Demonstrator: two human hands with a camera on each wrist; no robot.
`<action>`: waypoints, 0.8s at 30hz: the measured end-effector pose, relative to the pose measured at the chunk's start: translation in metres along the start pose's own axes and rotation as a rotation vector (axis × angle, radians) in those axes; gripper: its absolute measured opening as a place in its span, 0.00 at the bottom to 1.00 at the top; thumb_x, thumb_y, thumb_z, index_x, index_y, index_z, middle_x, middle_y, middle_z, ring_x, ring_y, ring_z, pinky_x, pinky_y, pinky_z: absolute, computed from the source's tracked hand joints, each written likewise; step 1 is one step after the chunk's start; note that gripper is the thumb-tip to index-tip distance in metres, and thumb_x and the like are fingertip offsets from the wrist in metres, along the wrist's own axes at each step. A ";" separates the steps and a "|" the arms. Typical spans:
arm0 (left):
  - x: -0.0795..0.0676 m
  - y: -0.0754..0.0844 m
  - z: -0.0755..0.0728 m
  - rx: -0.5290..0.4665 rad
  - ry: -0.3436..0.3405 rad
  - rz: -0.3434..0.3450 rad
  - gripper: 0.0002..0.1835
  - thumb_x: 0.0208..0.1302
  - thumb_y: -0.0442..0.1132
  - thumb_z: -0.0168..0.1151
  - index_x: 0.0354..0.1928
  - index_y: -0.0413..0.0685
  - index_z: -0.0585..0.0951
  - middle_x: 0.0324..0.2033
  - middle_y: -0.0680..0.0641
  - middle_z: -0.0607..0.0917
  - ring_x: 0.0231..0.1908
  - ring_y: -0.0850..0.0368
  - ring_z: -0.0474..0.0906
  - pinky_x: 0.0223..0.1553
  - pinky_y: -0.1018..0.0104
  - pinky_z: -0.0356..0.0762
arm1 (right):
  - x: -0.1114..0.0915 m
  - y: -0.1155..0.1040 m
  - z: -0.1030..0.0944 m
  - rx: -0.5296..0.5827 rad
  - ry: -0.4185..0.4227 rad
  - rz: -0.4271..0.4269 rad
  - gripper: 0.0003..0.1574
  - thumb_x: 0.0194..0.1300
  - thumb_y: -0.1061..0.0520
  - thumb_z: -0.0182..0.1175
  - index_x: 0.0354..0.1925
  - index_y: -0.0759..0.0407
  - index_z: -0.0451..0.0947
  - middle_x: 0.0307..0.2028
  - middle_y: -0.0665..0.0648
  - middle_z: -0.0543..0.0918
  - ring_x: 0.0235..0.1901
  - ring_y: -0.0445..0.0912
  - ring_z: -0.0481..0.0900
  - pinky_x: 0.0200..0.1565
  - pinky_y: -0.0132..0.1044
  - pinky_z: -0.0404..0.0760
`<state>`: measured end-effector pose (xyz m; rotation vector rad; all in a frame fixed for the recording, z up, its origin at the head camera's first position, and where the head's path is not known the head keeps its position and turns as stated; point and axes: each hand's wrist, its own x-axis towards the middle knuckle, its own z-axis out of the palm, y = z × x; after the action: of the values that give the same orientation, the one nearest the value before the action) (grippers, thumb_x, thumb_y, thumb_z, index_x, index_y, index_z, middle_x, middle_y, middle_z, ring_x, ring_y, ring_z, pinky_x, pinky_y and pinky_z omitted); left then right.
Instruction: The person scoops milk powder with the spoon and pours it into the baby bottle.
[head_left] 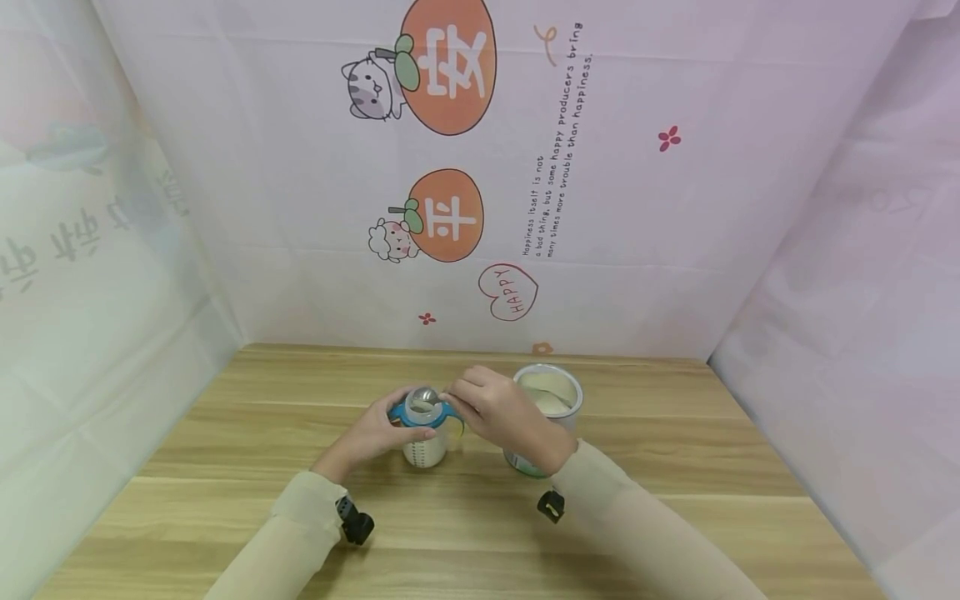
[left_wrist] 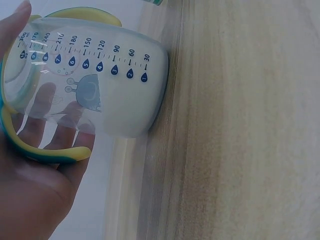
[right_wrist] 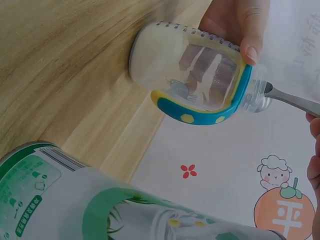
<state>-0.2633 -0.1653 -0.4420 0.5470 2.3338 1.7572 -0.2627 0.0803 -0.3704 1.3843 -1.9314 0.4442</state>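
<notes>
A clear baby bottle (head_left: 424,451) with a blue and yellow two-handled collar stands upright on the table, whitish contents in its lower part. My left hand (head_left: 378,435) grips it near the top, thumb in front and fingers behind, inside one handle (left_wrist: 47,155). Between the fingers of my right hand (head_left: 501,410) is a metal spoon (right_wrist: 295,102). Its bowl (head_left: 425,397) is at the bottle's open mouth, tipped over so the rounded back shows. Beside my right wrist stands an open can (head_left: 578,402) with pale powder (head_left: 550,402) inside, partly hidden by that hand.
The wooden table (head_left: 465,542) meets a printed cloth backdrop (head_left: 615,308) close behind the bottle and can. Cloth walls also rise on the left and right. In the right wrist view, the can's green and white side (right_wrist: 95,205) fills the lower left.
</notes>
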 end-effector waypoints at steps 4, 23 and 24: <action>0.000 -0.001 0.000 -0.002 -0.003 0.001 0.41 0.60 0.45 0.75 0.74 0.54 0.66 0.61 0.46 0.76 0.59 0.47 0.73 0.60 0.45 0.70 | 0.000 0.000 0.001 0.002 -0.003 -0.012 0.06 0.60 0.64 0.71 0.35 0.60 0.83 0.29 0.50 0.79 0.30 0.40 0.75 0.33 0.22 0.76; -0.001 0.000 0.001 0.003 0.013 -0.027 0.43 0.59 0.47 0.76 0.74 0.57 0.66 0.61 0.45 0.77 0.58 0.48 0.75 0.59 0.48 0.73 | 0.001 0.000 -0.001 0.019 0.004 -0.004 0.02 0.65 0.62 0.68 0.36 0.61 0.83 0.30 0.51 0.81 0.32 0.39 0.75 0.35 0.21 0.76; -0.001 0.000 0.001 0.003 0.010 -0.025 0.43 0.59 0.47 0.75 0.74 0.56 0.65 0.61 0.45 0.77 0.58 0.48 0.75 0.59 0.48 0.73 | 0.001 0.000 -0.001 0.019 0.007 -0.002 0.02 0.65 0.62 0.68 0.36 0.61 0.83 0.30 0.51 0.81 0.32 0.39 0.76 0.35 0.21 0.76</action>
<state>-0.2621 -0.1648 -0.4423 0.5086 2.3396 1.7505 -0.2622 0.0801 -0.3692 1.3950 -1.9240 0.4674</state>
